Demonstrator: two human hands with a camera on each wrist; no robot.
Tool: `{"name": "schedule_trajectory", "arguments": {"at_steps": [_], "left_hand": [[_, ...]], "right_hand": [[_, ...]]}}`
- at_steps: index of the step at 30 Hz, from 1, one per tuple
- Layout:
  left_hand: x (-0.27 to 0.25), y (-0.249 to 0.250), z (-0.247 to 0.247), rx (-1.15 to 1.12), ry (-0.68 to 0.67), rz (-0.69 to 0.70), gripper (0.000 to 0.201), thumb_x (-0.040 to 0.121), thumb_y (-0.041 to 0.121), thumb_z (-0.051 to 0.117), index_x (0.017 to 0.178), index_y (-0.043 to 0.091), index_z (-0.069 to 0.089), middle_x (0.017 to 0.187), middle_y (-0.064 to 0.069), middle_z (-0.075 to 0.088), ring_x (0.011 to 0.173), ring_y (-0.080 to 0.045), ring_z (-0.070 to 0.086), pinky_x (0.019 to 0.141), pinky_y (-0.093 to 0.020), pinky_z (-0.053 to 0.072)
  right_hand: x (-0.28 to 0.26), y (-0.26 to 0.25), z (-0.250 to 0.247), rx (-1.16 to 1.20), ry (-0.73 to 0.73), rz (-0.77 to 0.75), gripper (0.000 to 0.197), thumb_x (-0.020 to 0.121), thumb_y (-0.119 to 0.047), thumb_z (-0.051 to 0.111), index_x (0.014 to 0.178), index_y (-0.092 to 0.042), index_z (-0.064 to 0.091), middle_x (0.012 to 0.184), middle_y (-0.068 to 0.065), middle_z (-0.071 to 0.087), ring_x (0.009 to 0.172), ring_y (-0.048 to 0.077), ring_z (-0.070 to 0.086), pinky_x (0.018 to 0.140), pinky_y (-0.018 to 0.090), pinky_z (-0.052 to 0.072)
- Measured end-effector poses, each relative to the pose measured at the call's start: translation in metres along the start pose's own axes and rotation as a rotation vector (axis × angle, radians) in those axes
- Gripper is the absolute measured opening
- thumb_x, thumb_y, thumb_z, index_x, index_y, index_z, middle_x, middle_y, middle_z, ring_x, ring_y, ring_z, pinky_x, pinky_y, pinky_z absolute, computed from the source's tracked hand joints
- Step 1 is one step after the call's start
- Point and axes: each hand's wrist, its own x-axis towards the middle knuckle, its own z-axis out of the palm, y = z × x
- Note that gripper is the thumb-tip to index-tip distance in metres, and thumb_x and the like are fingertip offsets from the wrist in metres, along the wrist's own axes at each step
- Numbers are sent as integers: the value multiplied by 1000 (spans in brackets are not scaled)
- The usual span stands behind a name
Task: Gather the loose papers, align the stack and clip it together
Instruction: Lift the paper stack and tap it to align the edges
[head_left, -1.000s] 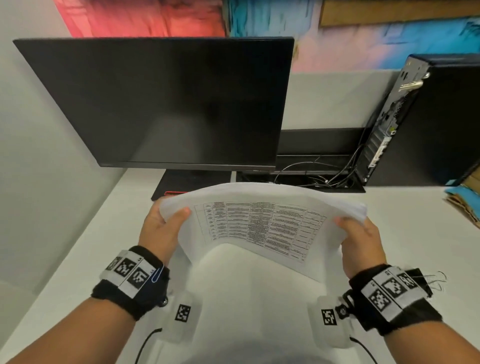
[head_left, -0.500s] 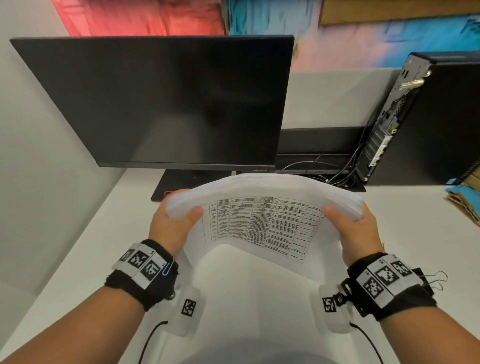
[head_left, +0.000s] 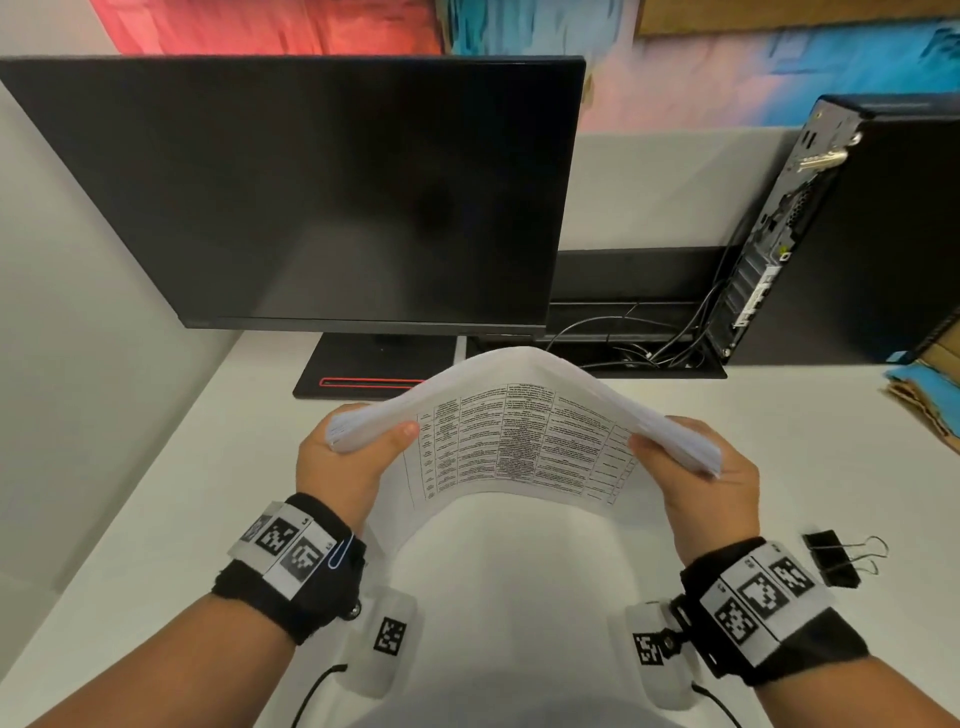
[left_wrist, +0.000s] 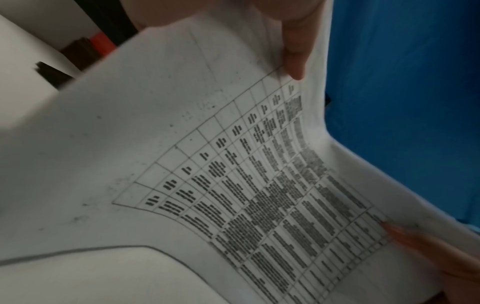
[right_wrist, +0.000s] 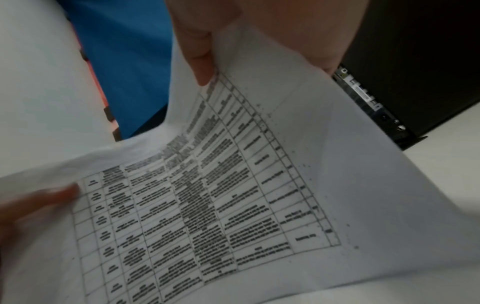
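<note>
Wristbands with printed markers sit nearest the head camera, and just beyond them both hands hold the paper stack (head_left: 524, 436) up off the bench (head_left: 779, 447). The left hand (head_left: 345, 462) grips the stack's left end, thumb curled over the top sheet and fingers hidden beneath; the right hand (head_left: 696, 473) grips the right end the same way. Each grip is closed on the paper. The stack bows upward in the middle like an arch, and the wrist views show its printed table bending with it. At both ends the sheet edges look slightly fanned, not flush.

The step in hand appears to be aligning: gathering looks done, clipping not yet begun. The next move likely calls for loosening the bend, standing the stack on one edge and tapping it on the bench until the sheets square up, then freeing the right hand for the binder clip (head_left: 836, 558), which lies on the bench just beside the right wrist. Too firm a grip while tapping would probably keep the sheets from settling.

Farther off stand the dark monitor (head_left: 311, 192) and, to the right, the computer tower (head_left: 857, 234) with cables trailing from it.

Compared with a second ago, the hands have drawn closer together and the arch has grown markedly steeper. The clip, then mostly hidden behind the right wrist, now shows in full.
</note>
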Motion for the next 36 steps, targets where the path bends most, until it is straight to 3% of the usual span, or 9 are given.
{"name": "schedule_trajectory", "arguments": {"at_steps": [7,13,16,19,21,23,25,30,36], "left_hand": [[11,-4,-10,29,-45,-14,32,63,12,81,85,26,62,92,-5,68,90,-28,66,82,-50,55],[18,9,-5,282,146,51,74,58,27,85,120,20,46,123,-3,50,112,-20,50,85,-27,44],[10,41,-4,616,160,468,96,49,45,84,129,25,35,138,-8,31,130,-26,30,108,-46,28],[-1,81,5,1042,-112,889,87,55,53,76,129,32,37,141,-1,36,137,-25,24,112,-53,14],[-3,102,12,1131,-389,853,57,68,48,69,120,38,47,126,9,56,123,-20,47,109,-44,28],[-3,113,15,1098,-581,692,10,78,41,63,86,35,61,85,11,68,85,-13,62,81,-33,47],[-4,114,14,1041,-642,617,15,80,37,63,67,31,60,69,7,65,70,-9,60,68,-30,48],[-8,106,3,879,-570,619,26,77,33,69,56,40,55,59,13,58,62,-4,58,61,-29,46],[2,97,-8,470,-419,434,12,65,28,81,66,26,69,57,4,66,54,-15,61,55,-35,52]], "right_hand": [[3,-4,-3,54,5,48,25,75,0,71,75,-23,63,72,-10,66,59,-9,62,58,11,49],[4,-28,-3,-31,-72,-30,27,73,1,72,73,-25,63,67,-14,69,58,-13,61,59,7,50],[3,-50,-1,-158,-182,-229,34,73,2,72,70,-31,64,61,-31,66,63,-13,62,57,1,44],[-3,-73,7,-297,-247,-456,20,74,-18,74,69,-37,70,74,-29,67,69,0,64,61,13,49],[-9,-87,14,-401,-280,-621,12,77,-32,66,89,-34,65,83,-16,65,60,10,60,55,27,49],[-9,-97,17,-466,-281,-731,15,79,-29,66,93,-29,61,80,-9,61,55,11,55,51,28,47],[-8,-103,16,-530,-278,-742,10,80,-30,66,89,-28,62,72,-8,61,56,11,55,52,29,47],[25,-98,-10,-889,-328,-456,9,73,-26,74,69,-18,71,61,4,67,59,19,61,60,37,51],[50,-83,-32,-162,-235,-71,32,47,-21,85,74,-12,69,68,-2,74,59,11,67,54,21,56]]}}
